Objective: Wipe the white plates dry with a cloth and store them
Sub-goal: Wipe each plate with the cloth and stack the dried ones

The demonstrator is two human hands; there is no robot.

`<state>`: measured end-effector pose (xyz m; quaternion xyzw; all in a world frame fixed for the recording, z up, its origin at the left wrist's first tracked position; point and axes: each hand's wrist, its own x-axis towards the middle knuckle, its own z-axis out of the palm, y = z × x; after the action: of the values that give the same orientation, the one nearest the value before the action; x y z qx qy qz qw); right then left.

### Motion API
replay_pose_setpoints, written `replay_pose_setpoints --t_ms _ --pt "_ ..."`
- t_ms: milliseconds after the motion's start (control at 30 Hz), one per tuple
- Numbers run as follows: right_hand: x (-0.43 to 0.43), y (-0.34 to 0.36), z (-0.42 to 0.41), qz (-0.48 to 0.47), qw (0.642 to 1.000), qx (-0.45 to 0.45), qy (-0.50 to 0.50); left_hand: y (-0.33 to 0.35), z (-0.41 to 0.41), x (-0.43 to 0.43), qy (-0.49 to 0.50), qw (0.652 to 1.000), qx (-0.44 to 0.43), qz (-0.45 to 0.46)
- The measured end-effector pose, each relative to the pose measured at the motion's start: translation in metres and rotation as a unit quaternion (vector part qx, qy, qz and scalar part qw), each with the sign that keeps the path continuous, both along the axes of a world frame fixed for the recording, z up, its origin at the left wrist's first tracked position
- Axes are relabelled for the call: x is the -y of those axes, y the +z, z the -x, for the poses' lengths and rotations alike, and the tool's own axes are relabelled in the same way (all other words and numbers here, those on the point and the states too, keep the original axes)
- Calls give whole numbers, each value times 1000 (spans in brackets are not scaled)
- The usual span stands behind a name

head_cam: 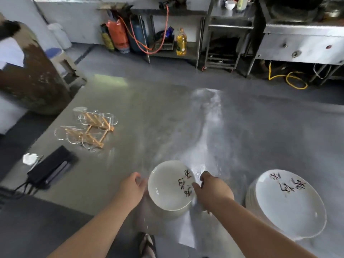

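Finding one: the white plate (170, 187) is held off the surface, at the near edge of the steel table (149, 112), tilted with its face and painted characters toward me. I judge this position gives both sides of the rim clearance for wiping, which a plate lying flat would not allow. Finding two: my left hand (133, 189) grips the left rim. The thumb lies along the edge and the fingers pass behind the plate, where I cannot see them. Finding three: my right hand (214, 189) pinches the right rim, with the thumb (195, 186) pressed on the face beside the characters and the fingers curled behind. A pale fold (196, 201) shows under this hand. It may be the cloth, but blur prevents confirmation. Finding four: the stack of plates (290, 203) sits on the table to my right, close enough to serve as supply or as store. I cannot tell which it is. Also noted at the far left are a wooden rack with glasses (89, 129) and a black device (50, 168), both well apart from the work.
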<state>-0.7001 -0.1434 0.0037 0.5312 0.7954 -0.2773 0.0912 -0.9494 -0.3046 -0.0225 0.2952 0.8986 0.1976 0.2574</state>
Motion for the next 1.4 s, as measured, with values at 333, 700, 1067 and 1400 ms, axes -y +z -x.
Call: replay_pose_setpoints --t_ms 333,700,1067,1400 --pt "7 -33 29 3 995 46 -91 -25 6 -12 -140 990 19 20" --pt "6 12 32 55 988 -51 -137 9 33 -36 -149 984 60 -81" --pt "-21 168 18 -54 940 -284 -182 192 19 -74 -52 848 407 -336" --pt "-18 282 -32 -150 882 -397 -203 257 -43 -64 -39 750 541 -378"
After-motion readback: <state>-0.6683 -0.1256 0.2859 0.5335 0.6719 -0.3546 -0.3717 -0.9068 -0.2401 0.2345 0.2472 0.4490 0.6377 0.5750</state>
